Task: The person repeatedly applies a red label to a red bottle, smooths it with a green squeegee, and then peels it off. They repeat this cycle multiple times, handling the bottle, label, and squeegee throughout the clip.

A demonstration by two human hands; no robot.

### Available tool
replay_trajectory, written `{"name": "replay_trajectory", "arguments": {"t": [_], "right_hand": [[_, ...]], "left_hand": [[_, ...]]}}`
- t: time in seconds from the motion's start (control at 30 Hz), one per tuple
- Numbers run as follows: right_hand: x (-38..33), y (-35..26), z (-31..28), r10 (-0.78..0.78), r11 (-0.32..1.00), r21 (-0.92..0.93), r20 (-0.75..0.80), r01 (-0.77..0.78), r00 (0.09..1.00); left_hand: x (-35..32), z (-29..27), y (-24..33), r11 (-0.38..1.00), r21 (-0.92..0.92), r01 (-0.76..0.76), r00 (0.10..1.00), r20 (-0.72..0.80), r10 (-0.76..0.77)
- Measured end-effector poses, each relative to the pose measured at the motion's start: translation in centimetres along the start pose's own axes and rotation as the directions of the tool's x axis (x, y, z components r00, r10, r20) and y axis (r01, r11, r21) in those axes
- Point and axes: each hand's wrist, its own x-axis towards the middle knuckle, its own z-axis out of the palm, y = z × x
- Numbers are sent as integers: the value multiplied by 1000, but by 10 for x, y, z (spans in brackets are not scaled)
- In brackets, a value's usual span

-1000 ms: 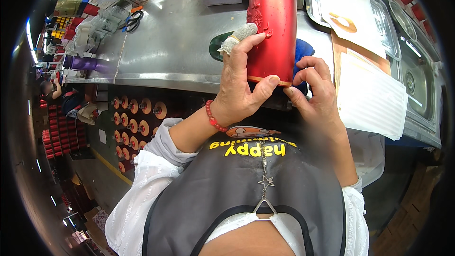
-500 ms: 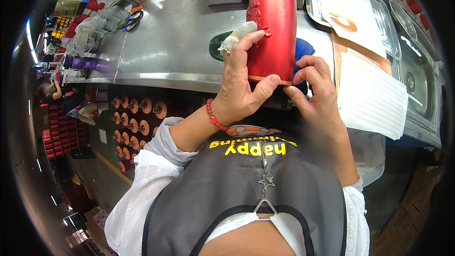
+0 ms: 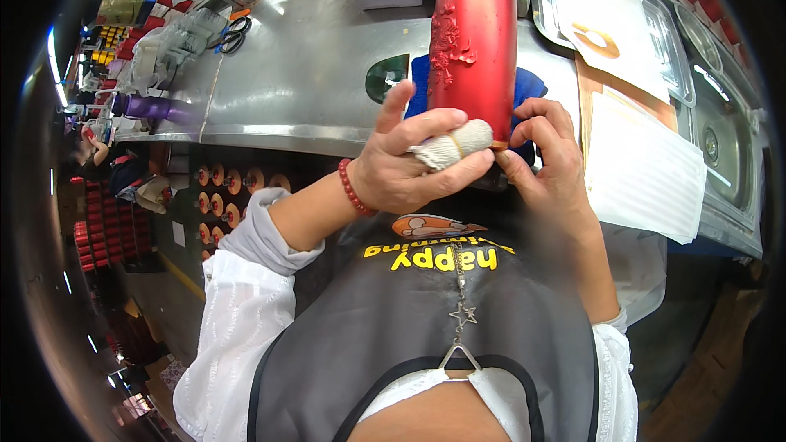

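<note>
In the head view, your red bottle (image 3: 476, 45) sits near one o'clock, neck toward twelve and base toward you, blue cloth (image 3: 418, 96) showing behind both flanks. Your left hand (image 3: 401, 165), at the bottle's seven o'clock, has come down off its side; the wrapped finger (image 3: 457, 146) now lies across the lower end, covering most of the copper-coloured base rim (image 3: 499, 146). It's half curled, one finger lifted clear; you seem to have turned from steadying the bottle to working that rim. Your right hand (image 3: 547, 147) stays at five o'clock, fingers bent, thumb at the rim; whether it pinches anything, I can't tell.
</note>
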Motion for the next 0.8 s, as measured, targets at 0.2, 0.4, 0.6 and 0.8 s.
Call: {"name": "replay_trajectory", "arguments": {"t": [0.2,0.4,0.6,0.8], "right_hand": [[-1,2,1,-23,999,-36,-5,22,1000],[0,1,1,-39,997,-65,0,39,999],[-1,3,3,-37,998,-60,3,37,999],[0,2,-1,-40,998,-40,6,40,999]], "left_hand": [[25,3,-6,850,-360,385,915,27,-403],[26,17,-2,697,-449,558,819,167,-549],[30,15,-1,773,-368,516,854,159,-495],[4,-7,1,976,-101,194,980,-15,-197]]}}
